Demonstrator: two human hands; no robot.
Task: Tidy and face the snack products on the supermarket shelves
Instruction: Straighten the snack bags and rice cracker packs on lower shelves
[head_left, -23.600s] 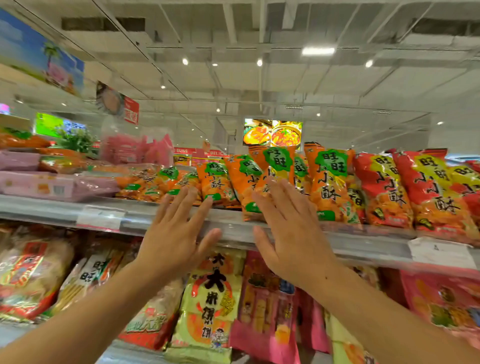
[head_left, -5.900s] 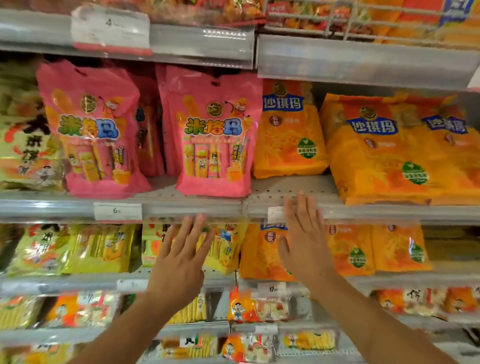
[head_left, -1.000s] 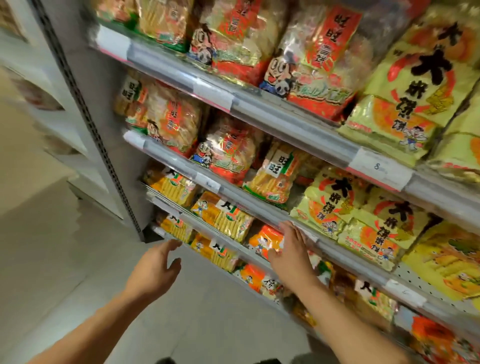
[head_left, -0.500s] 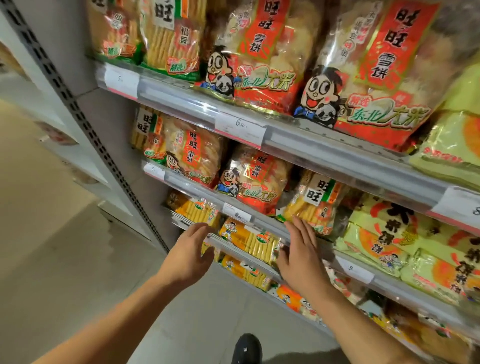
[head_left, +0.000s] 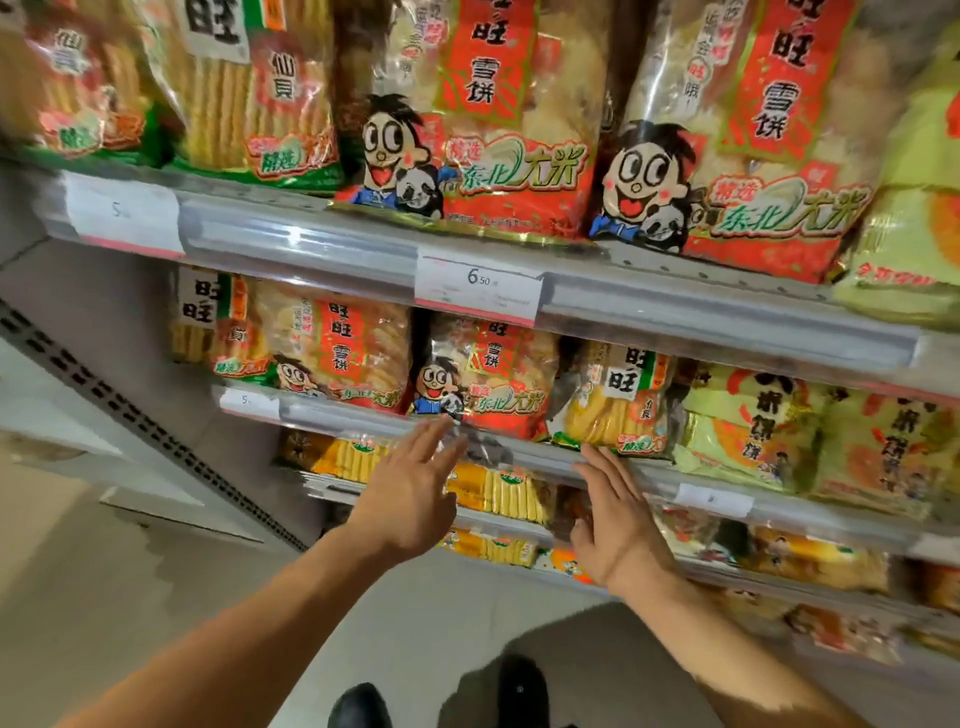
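Along the front rail of the second shelf (head_left: 524, 453), both hands reach in with straight, loosely spread fingers and hold nothing. The left hand (head_left: 413, 491) has its fingertips at the rail just below a red rice cracker bag (head_left: 485, 379); whether they touch the bag's bottom edge is blurred. The right hand (head_left: 615, 525) lies with its fingertips at the rail just under a yellow senbei bag (head_left: 615, 402), palm toward the shelf.

Both bags stand upright with the long axis vertical and their printed fronts facing out into the aisle; the red one leans slightly, its cartoon boy at the lower left corner. To their left stands another red rice cracker bag (head_left: 337, 353), also upright and front-facing, and to the right pale green rice cake bags (head_left: 748, 421).

On the shelf above, two large red rice cracker bags (head_left: 493, 114) stand upright, fronts outward, over a price tag (head_left: 478, 286) reading 6.50. Lower shelves hold yellow snack packs (head_left: 498, 493). Two dark shoes (head_left: 363, 706) show on the floor below.
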